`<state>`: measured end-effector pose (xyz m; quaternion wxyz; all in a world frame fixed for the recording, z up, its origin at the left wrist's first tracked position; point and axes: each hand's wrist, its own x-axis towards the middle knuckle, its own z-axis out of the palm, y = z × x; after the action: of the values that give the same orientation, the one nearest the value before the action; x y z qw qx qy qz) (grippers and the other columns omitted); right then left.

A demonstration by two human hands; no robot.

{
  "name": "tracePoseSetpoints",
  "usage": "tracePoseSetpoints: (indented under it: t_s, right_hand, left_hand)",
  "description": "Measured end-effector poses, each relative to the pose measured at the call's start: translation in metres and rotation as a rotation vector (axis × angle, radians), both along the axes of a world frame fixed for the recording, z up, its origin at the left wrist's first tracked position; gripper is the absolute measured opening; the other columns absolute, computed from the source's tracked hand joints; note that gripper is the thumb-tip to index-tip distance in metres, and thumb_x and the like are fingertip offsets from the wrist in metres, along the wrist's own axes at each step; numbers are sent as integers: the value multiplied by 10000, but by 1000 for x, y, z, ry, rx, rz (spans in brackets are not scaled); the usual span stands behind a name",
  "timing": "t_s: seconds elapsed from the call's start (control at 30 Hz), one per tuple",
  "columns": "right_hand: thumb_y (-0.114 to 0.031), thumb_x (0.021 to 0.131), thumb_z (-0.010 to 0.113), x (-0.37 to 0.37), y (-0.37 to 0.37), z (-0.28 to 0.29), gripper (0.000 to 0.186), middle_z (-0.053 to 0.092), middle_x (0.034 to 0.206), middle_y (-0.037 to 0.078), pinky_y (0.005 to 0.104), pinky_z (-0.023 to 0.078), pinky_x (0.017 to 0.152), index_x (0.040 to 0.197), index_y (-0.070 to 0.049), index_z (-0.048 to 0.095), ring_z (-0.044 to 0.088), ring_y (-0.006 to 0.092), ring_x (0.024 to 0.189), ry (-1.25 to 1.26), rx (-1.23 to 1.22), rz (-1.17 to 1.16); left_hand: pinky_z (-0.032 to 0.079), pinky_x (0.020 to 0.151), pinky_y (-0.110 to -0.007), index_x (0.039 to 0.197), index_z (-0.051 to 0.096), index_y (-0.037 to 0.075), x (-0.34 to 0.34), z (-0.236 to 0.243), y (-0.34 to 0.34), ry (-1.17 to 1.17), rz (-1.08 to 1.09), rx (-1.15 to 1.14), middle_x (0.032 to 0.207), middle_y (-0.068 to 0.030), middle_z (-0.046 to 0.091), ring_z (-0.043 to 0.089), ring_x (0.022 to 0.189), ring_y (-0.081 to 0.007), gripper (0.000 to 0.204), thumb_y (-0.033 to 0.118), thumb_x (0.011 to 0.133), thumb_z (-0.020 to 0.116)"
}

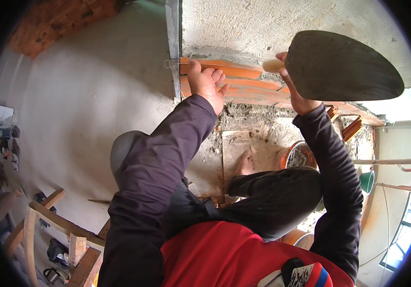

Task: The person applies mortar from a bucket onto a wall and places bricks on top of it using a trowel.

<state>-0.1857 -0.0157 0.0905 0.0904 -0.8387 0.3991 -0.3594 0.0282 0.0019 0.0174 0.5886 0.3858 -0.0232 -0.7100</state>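
My left hand [207,85] is at the left end of a low brick wall [253,87], against the face of a long orange brick [241,70] in the top course. Its fingers are apart and loosely curled, holding nothing that shows. A thin string [200,64] runs along that brick from an upright straightedge [173,43]. Further right, my right hand [302,95] is closed on the pale handle [273,66] of a trowel, whose broad, dark grey, rounded blade [344,67] is raised over the wall. My fingers partly hide the handle.
An orange bucket [301,157] of grey mortar stands beside my bare foot [245,163]. More bricks [352,129] and a green bucket [367,182] are to the right. Timber framing [67,222] stands at the lower left. A smooth grey wall [81,110] fills the left side.
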Motion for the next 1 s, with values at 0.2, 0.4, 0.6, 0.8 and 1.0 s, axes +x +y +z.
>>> tracePoseSetpoints:
  t_s: [0.2, 0.4, 0.6, 0.8, 1.0]
  right_hand:
    - [-149, 924, 647, 41, -14, -18, 195, 668, 1059, 47, 341, 476, 875, 1095, -55, 648, 607, 190, 985, -356, 162, 61]
    - [-148, 929, 638, 40, -20, -35, 146, 662, 1024, 46, 332, 484, 834, 1042, -57, 645, 602, 176, 938, -343, 153, 68]
    - [-175, 929, 642, 33, -24, -33, 173, 663, 1004, 55, 340, 489, 820, 1048, -49, 631, 602, 183, 915, -270, 175, 46]
    - [-207, 958, 606, 19, -2, -24, 272, 625, 1140, 102, 329, 479, 873, 1156, -24, 575, 586, 202, 1011, -265, 232, 176]
    - [140, 675, 669, 1, 22, -58, 299, 636, 1017, 136, 383, 525, 843, 914, -39, 645, 607, 290, 1027, 169, 112, 324]
  left_hand:
    - [279, 1057, -400, 1479, 192, -70, 1, -9, -2, -4, -17, -30, 1427, -160, 398, 400, 1265, -223, 987, 734, 909, 249]
    - [334, 996, -392, 1476, 220, -66, -2, -11, -5, -13, 27, 3, 1334, -148, 487, 471, 1127, -215, 950, 707, 926, 271]
    - [330, 1018, -398, 1472, 229, -65, -3, -9, -6, -33, 34, 32, 1385, -172, 456, 457, 1192, -230, 936, 697, 930, 272]
    - [309, 1051, -407, 1473, 227, -65, 5, -5, -5, -72, -25, 40, 1442, -196, 407, 435, 1247, -254, 943, 704, 928, 255]
    - [252, 1104, -424, 1479, 208, -62, 9, 2, -4, -65, -91, 37, 1499, -218, 334, 327, 1382, -276, 988, 743, 906, 220]
